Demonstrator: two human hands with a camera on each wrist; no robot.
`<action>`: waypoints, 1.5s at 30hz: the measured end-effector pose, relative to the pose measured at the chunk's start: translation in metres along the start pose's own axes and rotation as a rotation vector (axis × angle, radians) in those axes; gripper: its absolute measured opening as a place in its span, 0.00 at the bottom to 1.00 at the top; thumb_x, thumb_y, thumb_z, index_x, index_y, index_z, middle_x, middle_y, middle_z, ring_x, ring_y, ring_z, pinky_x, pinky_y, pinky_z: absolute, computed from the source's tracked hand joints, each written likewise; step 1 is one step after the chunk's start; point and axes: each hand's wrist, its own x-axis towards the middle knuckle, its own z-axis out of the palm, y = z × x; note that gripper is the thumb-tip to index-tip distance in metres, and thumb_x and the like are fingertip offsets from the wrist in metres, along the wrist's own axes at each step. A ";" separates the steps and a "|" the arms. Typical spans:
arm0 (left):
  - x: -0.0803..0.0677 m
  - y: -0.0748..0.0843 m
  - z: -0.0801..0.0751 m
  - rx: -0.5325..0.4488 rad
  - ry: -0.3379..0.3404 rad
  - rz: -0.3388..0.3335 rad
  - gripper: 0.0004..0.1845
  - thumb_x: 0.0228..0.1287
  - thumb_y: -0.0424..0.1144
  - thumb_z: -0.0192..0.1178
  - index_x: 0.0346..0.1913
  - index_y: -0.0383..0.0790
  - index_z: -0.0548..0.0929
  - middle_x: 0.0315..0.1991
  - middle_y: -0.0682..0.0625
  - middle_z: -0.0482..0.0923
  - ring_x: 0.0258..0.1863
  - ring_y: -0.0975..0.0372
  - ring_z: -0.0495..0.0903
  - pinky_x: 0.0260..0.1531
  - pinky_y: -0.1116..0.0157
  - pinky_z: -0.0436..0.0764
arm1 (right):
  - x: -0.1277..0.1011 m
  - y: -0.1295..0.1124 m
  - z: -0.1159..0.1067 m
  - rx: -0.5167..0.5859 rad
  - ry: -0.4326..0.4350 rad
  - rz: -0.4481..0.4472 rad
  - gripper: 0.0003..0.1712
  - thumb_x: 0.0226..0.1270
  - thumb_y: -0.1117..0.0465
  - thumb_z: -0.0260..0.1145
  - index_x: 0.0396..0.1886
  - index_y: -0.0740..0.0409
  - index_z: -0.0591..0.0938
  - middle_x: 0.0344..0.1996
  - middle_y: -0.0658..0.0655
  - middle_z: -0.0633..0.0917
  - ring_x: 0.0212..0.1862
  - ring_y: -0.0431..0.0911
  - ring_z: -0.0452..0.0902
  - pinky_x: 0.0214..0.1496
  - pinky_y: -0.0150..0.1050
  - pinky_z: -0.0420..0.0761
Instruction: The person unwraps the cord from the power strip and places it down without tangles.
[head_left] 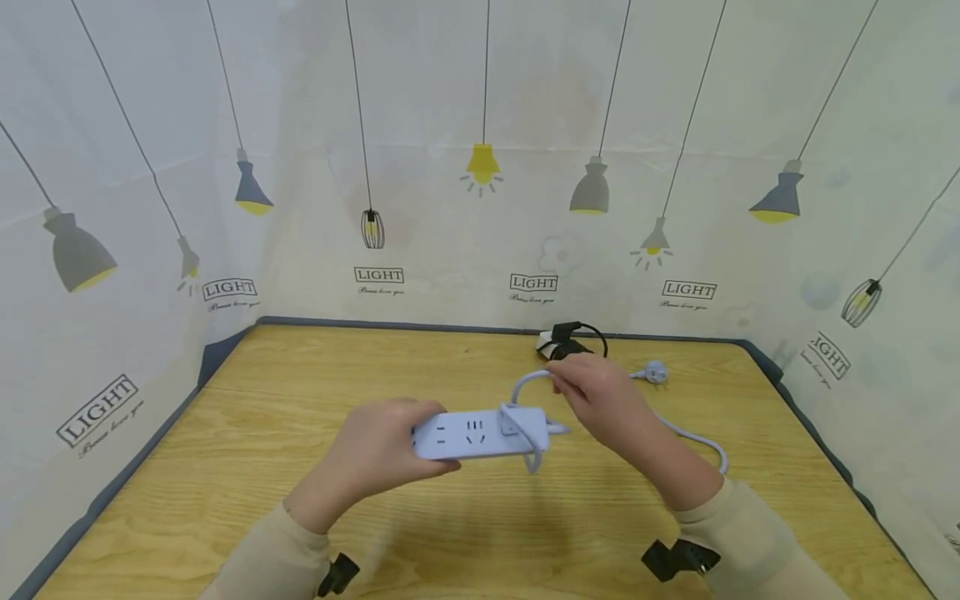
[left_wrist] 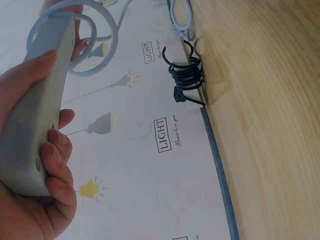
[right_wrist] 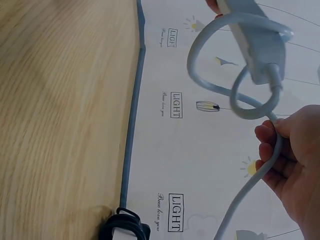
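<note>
The white power strip (head_left: pixel 480 433) was held above the wooden table (head_left: pixel 262 433), long axis left to right, sockets facing up. The left hand (head_left: pixel 382 458) gripped its left end; the right hand (head_left: pixel 600 400) pinched its white cord (head_left: pixel 525 383), looped around the right end.

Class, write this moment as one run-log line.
left hand: grips power strip | right hand: holds cord looped round strip | plug: on table
</note>
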 end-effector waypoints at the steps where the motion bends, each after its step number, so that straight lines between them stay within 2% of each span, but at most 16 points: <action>1: 0.000 0.000 -0.001 -0.004 0.007 0.000 0.22 0.42 0.57 0.76 0.38 0.50 0.83 0.28 0.63 0.79 0.23 0.72 0.71 0.22 0.71 0.70 | -0.001 0.001 0.000 0.002 0.003 -0.005 0.09 0.62 0.74 0.66 0.42 0.65 0.86 0.27 0.50 0.82 0.31 0.42 0.76 0.34 0.39 0.78; 9: 0.000 -0.003 -0.009 -0.019 0.097 -0.018 0.23 0.43 0.57 0.75 0.39 0.48 0.84 0.28 0.62 0.79 0.22 0.71 0.71 0.21 0.72 0.69 | -0.009 0.005 0.003 -0.019 0.011 -0.030 0.10 0.60 0.75 0.67 0.42 0.65 0.86 0.29 0.52 0.84 0.31 0.44 0.77 0.34 0.40 0.78; 17: 0.000 -0.010 -0.013 -0.053 0.158 -0.133 0.25 0.42 0.56 0.76 0.42 0.46 0.85 0.30 0.59 0.81 0.22 0.69 0.72 0.22 0.68 0.71 | -0.016 0.007 0.002 -0.012 0.044 -0.113 0.08 0.57 0.77 0.68 0.36 0.65 0.85 0.24 0.50 0.80 0.29 0.41 0.72 0.32 0.39 0.76; 22: -0.001 -0.013 -0.015 -0.061 0.129 -0.204 0.26 0.43 0.56 0.76 0.44 0.44 0.85 0.31 0.56 0.83 0.23 0.67 0.74 0.23 0.66 0.72 | -0.020 0.008 -0.002 -0.021 0.065 -0.176 0.10 0.55 0.77 0.69 0.36 0.65 0.85 0.24 0.49 0.77 0.28 0.40 0.69 0.30 0.37 0.74; 28: -0.001 -0.020 -0.013 -0.063 0.075 -0.264 0.27 0.45 0.57 0.74 0.46 0.45 0.85 0.34 0.55 0.84 0.25 0.66 0.75 0.25 0.64 0.73 | -0.026 0.007 -0.010 -0.023 0.069 -0.210 0.11 0.52 0.76 0.71 0.37 0.65 0.86 0.28 0.52 0.81 0.32 0.44 0.75 0.32 0.39 0.78; 29: -0.001 -0.021 -0.013 -0.064 0.066 -0.270 0.26 0.46 0.57 0.74 0.46 0.45 0.85 0.34 0.55 0.84 0.25 0.66 0.75 0.25 0.64 0.73 | -0.026 0.007 -0.012 -0.015 0.075 -0.224 0.10 0.54 0.75 0.70 0.37 0.65 0.85 0.29 0.52 0.82 0.32 0.44 0.76 0.32 0.40 0.79; 31: -0.001 -0.023 -0.012 -0.059 0.047 -0.283 0.27 0.46 0.57 0.74 0.46 0.45 0.85 0.34 0.55 0.83 0.25 0.66 0.75 0.25 0.64 0.73 | -0.028 0.006 -0.014 -0.003 0.095 -0.253 0.04 0.65 0.69 0.66 0.37 0.65 0.85 0.29 0.52 0.82 0.33 0.45 0.77 0.33 0.40 0.79; 33: -0.001 -0.026 -0.011 -0.051 0.031 -0.297 0.27 0.46 0.57 0.74 0.47 0.45 0.84 0.34 0.55 0.83 0.25 0.65 0.75 0.25 0.64 0.73 | -0.029 0.005 -0.017 0.009 0.114 -0.276 0.13 0.74 0.61 0.59 0.37 0.65 0.85 0.29 0.51 0.82 0.33 0.45 0.77 0.33 0.40 0.79; 35: -0.002 -0.029 -0.010 -0.036 0.016 -0.310 0.28 0.47 0.58 0.73 0.47 0.45 0.84 0.35 0.54 0.84 0.25 0.65 0.75 0.25 0.63 0.73 | -0.030 0.003 -0.020 0.011 0.128 -0.295 0.22 0.78 0.54 0.50 0.37 0.64 0.85 0.29 0.50 0.82 0.32 0.44 0.77 0.33 0.40 0.79; 37: -0.002 -0.032 -0.009 -0.026 0.002 -0.323 0.28 0.47 0.58 0.73 0.47 0.44 0.84 0.35 0.54 0.84 0.26 0.64 0.75 0.25 0.63 0.73 | -0.030 0.002 -0.024 0.011 0.136 -0.308 0.26 0.79 0.52 0.46 0.36 0.64 0.85 0.29 0.50 0.82 0.33 0.45 0.77 0.33 0.40 0.79; 45: -0.004 -0.038 -0.006 -0.016 -0.032 -0.346 0.26 0.46 0.59 0.73 0.44 0.45 0.84 0.33 0.55 0.83 0.25 0.64 0.74 0.25 0.63 0.73 | -0.032 0.005 -0.041 -0.013 0.169 -0.330 0.25 0.80 0.53 0.47 0.40 0.66 0.86 0.32 0.53 0.83 0.33 0.45 0.77 0.36 0.34 0.76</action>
